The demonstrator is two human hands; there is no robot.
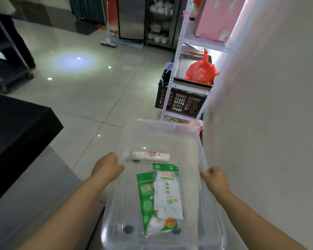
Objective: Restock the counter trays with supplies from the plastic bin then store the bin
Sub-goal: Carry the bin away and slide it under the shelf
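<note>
Between the two hands, inside the clear bin, a white-and-green packet (167,192) bears the Chinese heading "一次性手套"; the green packet (145,197) beneath it shows only "一次". Print on the white roll (151,156) beyond is unreadable.

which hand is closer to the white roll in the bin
Left. The left hand grips the bin rim just left of the white roll. The right hand grips the opposite rim, across the bin from it.

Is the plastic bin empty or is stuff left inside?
Not empty: the plastic bin holds two green packets and a white roll.
</note>
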